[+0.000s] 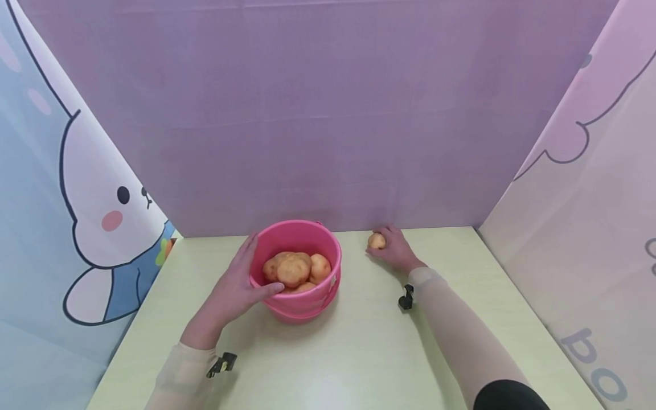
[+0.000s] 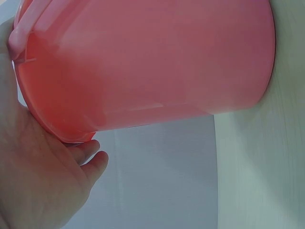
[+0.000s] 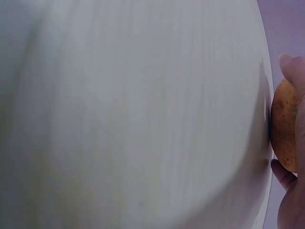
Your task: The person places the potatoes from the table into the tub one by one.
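A pink bucket (image 1: 302,303) stands upright on the table, with several potatoes (image 1: 294,270) heaped inside. My left hand (image 1: 237,288) holds the bucket at its left rim, the thumb lying over the near edge. In the left wrist view, fingertips (image 2: 95,164) show beside the rim, against the outer wall of the bucket (image 2: 167,62). Off to the right, near the table's back edge, my right hand (image 1: 393,249) grips a single potato (image 1: 376,241) between thumb and fingers. The right wrist view shows this potato (image 3: 284,125) low at the tabletop; whether it touches cannot be told.
The pale table (image 1: 359,353) ends at a purple backdrop (image 1: 328,125). A printed cloth with a cartoon rabbit (image 1: 110,216) hangs at the left, and a pale printed cloth (image 1: 579,228) at the right. The bucket's handle (image 2: 28,26) hangs along its side.
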`<state>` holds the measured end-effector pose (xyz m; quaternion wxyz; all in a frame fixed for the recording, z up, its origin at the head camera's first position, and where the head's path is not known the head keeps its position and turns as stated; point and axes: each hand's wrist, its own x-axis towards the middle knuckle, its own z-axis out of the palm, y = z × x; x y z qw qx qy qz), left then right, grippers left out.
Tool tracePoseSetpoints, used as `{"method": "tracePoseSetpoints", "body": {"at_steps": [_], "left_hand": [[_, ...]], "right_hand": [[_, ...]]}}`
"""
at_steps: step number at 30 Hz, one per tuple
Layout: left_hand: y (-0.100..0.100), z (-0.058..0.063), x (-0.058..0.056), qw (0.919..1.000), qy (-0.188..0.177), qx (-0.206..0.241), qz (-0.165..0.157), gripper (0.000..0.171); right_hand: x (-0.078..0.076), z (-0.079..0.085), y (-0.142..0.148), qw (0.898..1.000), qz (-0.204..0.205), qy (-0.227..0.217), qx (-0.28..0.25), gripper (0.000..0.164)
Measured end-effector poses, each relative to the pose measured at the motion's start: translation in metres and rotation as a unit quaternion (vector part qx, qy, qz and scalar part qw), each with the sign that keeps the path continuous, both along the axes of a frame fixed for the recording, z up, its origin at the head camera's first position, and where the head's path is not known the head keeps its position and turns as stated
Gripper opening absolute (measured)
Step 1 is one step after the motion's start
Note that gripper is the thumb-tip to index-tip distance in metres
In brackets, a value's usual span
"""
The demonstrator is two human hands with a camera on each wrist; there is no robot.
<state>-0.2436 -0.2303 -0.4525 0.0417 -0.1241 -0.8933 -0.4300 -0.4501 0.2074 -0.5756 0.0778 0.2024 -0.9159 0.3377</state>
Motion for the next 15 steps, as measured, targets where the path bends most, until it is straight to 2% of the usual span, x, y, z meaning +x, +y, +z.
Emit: {"method": "tracePoseSetpoints", "body": {"at_steps": [4, 15], "left_hand": [[0.0, 0.0005, 0.0006, 1.0, -0.004, 0.001, 0.0, 0.126], [0.0004, 0.0005, 0.0002, 1.0, 0.0, 0.005, 0.0, 0.128]], "right_hand": [[0.0002, -0.0006, -0.0012, 1.0, -0.003, 0.006, -0.003, 0.058], [0.0014, 0.0024, -0.0001, 1.0, -0.017, -0.023, -0.008, 0.056]]}}
